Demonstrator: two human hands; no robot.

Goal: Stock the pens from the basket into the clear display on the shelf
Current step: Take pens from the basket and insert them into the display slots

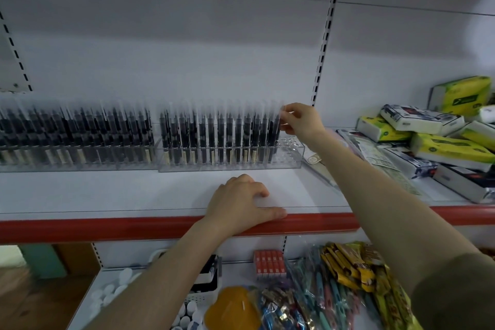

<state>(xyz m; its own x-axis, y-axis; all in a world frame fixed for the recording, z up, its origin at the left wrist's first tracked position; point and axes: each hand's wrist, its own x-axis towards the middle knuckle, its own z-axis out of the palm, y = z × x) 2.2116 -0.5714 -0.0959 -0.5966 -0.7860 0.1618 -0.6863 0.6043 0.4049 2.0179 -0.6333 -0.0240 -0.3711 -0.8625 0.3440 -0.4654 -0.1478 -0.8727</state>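
Right hand (300,120) up at the right end of the pens (219,136), pinching the last pen (278,120) by its clear cap between thumb and fingertips. Left hand (241,206) flat on the shelf (134,193) near the red front edge (107,228), fingers loosely spread, holding nothing — well in front of the clear display (292,153). Pens upright, long axis vertical, caps up, packed in rows. Free holes only at the display's right end, just under the right hand. Bare shelf between display and red edge. Tissue packs (439,142) piled further right — near the display, not touching it.
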